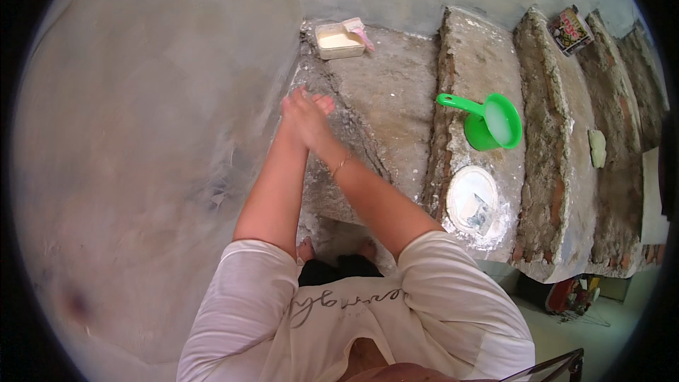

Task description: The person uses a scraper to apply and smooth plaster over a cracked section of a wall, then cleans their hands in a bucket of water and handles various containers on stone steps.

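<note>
My left hand point(288, 114) and my right hand point(311, 117) meet at the top of the rough concrete step, by the plastered wall point(163, 120). My right hand lies across my left, partly hiding it; fingers of both are extended and I see nothing held. Beyond them sits an off-white tub point(341, 46) of pale contents, with a pink cloth or bag point(361, 35) at its side. To the right, a green dipper point(481, 134) holds milky liquid. Below it on that step lies a white round lid point(463, 194) with a grey flat piece on it.
Uneven steps point(537, 99) with crumbly, brick-showing edges run to the right. A patterned container point(570, 30) and a pale green pad point(596, 148) sit on them. Dark and red clutter point(566, 293) lies under the steps at lower right. My bare feet point(305, 247) show below my arms.
</note>
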The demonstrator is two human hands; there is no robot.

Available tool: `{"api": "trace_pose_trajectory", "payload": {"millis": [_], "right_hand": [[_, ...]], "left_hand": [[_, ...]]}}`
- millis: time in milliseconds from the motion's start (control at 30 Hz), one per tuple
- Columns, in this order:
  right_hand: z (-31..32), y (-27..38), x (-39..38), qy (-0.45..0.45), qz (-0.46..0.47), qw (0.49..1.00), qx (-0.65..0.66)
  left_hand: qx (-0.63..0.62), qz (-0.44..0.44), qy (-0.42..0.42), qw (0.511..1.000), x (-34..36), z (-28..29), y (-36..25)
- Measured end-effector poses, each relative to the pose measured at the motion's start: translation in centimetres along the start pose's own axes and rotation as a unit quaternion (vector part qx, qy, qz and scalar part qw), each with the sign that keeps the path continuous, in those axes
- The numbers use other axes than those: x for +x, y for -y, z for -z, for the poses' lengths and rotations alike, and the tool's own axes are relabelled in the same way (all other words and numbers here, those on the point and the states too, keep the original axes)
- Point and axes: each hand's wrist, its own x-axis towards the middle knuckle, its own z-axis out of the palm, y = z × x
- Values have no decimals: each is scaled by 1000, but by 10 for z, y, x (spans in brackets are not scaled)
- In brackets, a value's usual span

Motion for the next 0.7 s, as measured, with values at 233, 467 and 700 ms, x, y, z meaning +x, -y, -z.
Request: {"api": "trace_pose_trajectory", "payload": {"millis": [233,467,700], "right_hand": [[42,26,14,162,-284,908,263],[50,47,4,-4,-129,991,44],[141,54,42,287,-235,848,378]], "left_hand": [[226,-51,-185,955,-14,-31,-18],[611,-345,-97,706,-29,-2,-29],[630,-316,-18,709,-68,-47,-85]]}}
